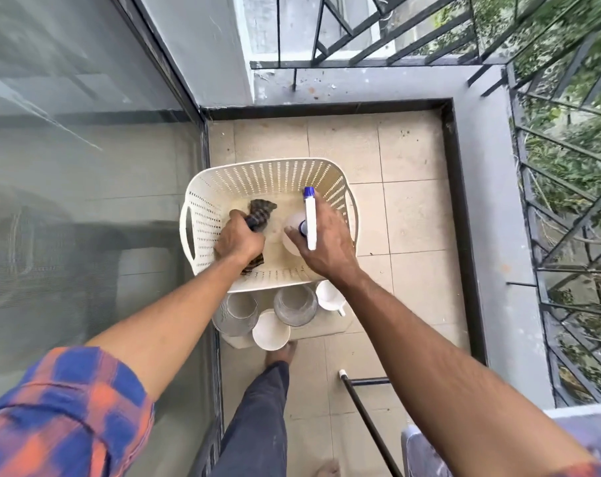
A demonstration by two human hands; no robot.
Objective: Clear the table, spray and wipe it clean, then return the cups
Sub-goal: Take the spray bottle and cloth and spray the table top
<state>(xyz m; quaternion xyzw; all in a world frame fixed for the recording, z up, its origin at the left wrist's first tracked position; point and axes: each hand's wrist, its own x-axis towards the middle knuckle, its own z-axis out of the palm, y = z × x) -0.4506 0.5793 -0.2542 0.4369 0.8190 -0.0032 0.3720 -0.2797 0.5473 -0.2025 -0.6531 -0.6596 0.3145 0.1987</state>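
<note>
Right hand [326, 239] fingers grip spray bottle [310, 218], nozzle pointing away; left hand [238, 241] clenches cloth [261, 210].

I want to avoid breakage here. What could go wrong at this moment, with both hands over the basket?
1. The cups and glasses stand on the floor tiles beside the basket, close to the bare foot; a step could knock them over.
2. The right hand holds the spray bottle and the left hand the cloth, so neither hand is free to catch anything.
</note>
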